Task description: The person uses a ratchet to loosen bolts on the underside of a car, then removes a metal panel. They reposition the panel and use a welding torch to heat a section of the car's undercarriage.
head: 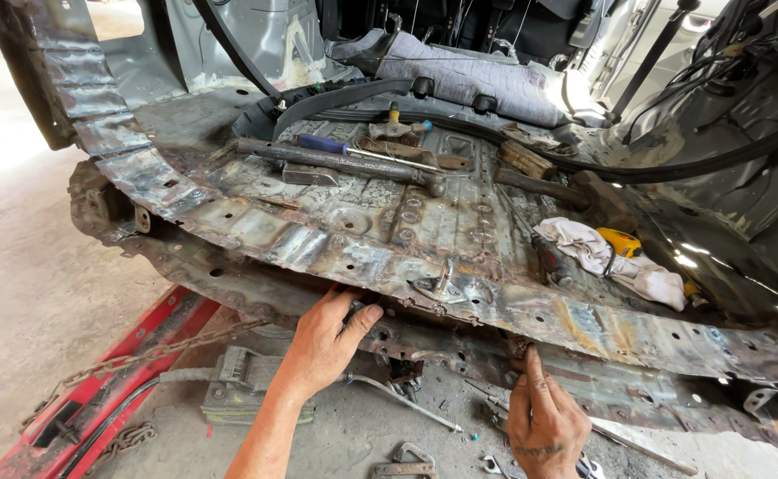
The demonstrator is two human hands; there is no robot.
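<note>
Your left hand [327, 341] grips the rusted panel's [336, 239] lower edge, fingertips hidden beneath; your right hand [541, 424], loosely curled, pinches something too small to identify beneath it.

1. Car body repair workshop; open bay, bright daylight on a dusty concrete floor [16, 293].
2. Stripped rear of a vehicle: bare, rusted and scorched sheet-metal floor panel [380, 222] with drilled holes, trim removed, loose black wiring [726, 44] hanging at the right.
3. Hand tools lie on the panel: a long steel bar [344, 162], a blue-handled screwdriver [322, 143], hammers [544, 186], a dirty white rag [615, 257].
4. On the floor: a red steel frame [114, 372] with a rusty chain [132, 359], scattered wrenches [406, 461].
5. A grey moving blanket [477, 80] is stuffed inside the shell.
</note>
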